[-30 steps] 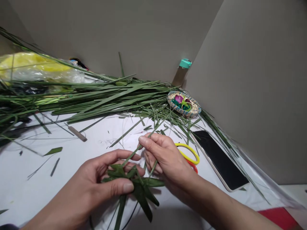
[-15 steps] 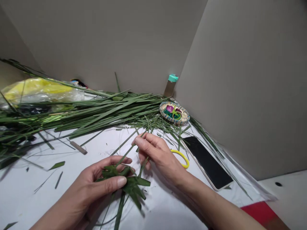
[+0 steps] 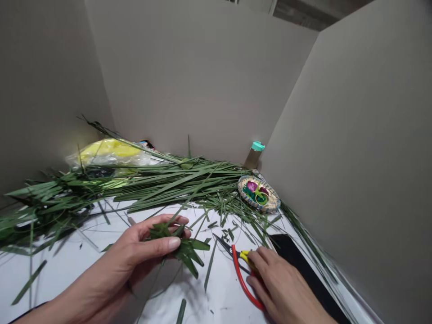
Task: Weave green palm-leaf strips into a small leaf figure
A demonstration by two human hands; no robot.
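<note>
My left hand (image 3: 141,245) pinches a folded green leaf piece (image 3: 189,254) between thumb and fingers. Several pointed leaf ends stick out of it to the right, and a long narrow strip rises from it toward the leaf pile. Its underside is hidden by my palm. My right hand (image 3: 278,279) is closed over the handles of a pair of scissors (image 3: 243,281), low over the white table. Red and yellow show on the handles, and the dark blades point away to the left. My fingers cover part of the handles.
A long pile of green leaf strips (image 3: 175,184) spans the back of the white-covered table. A small woven tray (image 3: 242,192) holds purple and green pieces. Behind it stands a bottle with a teal lid (image 3: 258,146). A black phone (image 3: 300,265) lies at right; yellow plastic packaging (image 3: 113,150) sits back left.
My right hand has let go of the leaf strips and moved right and down onto the scissors. My left hand still holds the leaf piece. The view has tilted up and shifted left.
</note>
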